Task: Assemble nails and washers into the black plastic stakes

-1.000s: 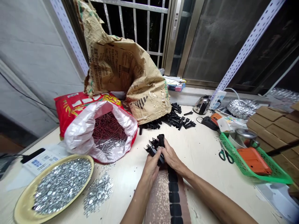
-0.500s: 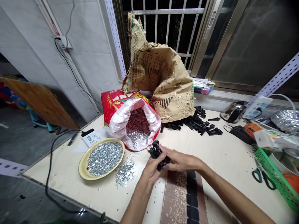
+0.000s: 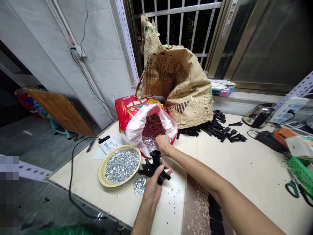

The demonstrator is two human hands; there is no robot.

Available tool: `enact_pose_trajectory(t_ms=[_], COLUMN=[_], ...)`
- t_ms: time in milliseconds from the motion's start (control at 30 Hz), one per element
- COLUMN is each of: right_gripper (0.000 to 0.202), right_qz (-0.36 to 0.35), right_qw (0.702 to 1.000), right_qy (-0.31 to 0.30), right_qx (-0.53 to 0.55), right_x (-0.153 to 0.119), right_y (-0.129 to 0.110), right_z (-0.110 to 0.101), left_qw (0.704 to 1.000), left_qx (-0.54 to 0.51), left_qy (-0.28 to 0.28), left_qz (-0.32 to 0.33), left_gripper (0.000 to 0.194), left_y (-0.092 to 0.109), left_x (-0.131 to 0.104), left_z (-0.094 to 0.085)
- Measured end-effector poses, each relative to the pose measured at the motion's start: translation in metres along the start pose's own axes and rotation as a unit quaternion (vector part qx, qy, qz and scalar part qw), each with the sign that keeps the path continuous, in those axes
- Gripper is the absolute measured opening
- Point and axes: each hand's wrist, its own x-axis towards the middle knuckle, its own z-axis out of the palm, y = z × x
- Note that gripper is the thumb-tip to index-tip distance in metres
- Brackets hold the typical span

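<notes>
My left hand was closed around a bunch of black plastic clips, held just above the bench near its front edge. My right hand reached into the mouth of the red bag of nails; its fingers curled downward, and I could not tell whether they gripped any. Picking one nail cleanly meant pinching lightly, I judged. The yellow plate of washers sat beside the bag, loose washers underneath my left hand, crowding it.
</notes>
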Motion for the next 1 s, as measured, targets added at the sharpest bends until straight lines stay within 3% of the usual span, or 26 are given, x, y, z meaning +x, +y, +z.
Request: enact_pose_trajectory(t_ms=[167,267,367,467,567,633,667,800,933,1000], right_gripper=[0.029,0.022,0.018,0.02,0.027,0.031,0.032,0.025,0.025,0.023], right_qz=[-0.005,-0.05,-0.121,-0.14,-0.105,-0.079,-0.072,-0.109,-0.196,-0.204], right_qw=[0.999,0.989,0.962,0.917,0.83,0.789,0.785,0.846,0.903,0.927], right_qy=[0.038,0.143,0.215,0.155,0.039,0.015,0.025,0.068,0.1,0.095], right_qx=[-0.034,-0.004,0.119,0.339,0.547,0.609,0.615,0.518,0.369,0.301], right_x=[-0.028,-0.057,-0.081,-0.097,-0.108,-0.114,-0.117,-0.119,-0.113,-0.112], right_y=[0.019,0.046,0.071,0.082,0.079,0.074,0.072,0.07,0.072,0.07], right_z=[-0.028,-0.06,-0.084,-0.084,-0.072,-0.066,-0.065,-0.071,-0.074,-0.073], left_qw=[1.0,0.998,0.99,0.977,0.965,0.96,0.957,0.959,0.96,0.955], left_qx=[-0.014,0.042,0.108,0.168,0.216,0.231,0.238,0.239,0.24,0.258], left_qy=[0.003,0.004,0.037,0.061,0.04,0.021,0.021,0.047,0.038,0.025], left_qz=[0.009,0.04,0.086,0.114,0.145,0.16,0.163,0.148,0.14,0.141], left_gripper=[0.028,0.027,0.027,0.026,0.02,0.021,0.022,0.026,0.033,0.036], left_y=[0.002,-0.005,-0.011,-0.011,-0.006,-0.004,-0.003,-0.006,-0.012,-0.015], left_x=[0.004,0.008,0.011,0.011,0.009,0.008,0.008,0.009,0.009,0.01], left_z=[-0.005,-0.006,-0.005,-0.001,0.005,0.006,0.007,0.006,0.008,0.007])
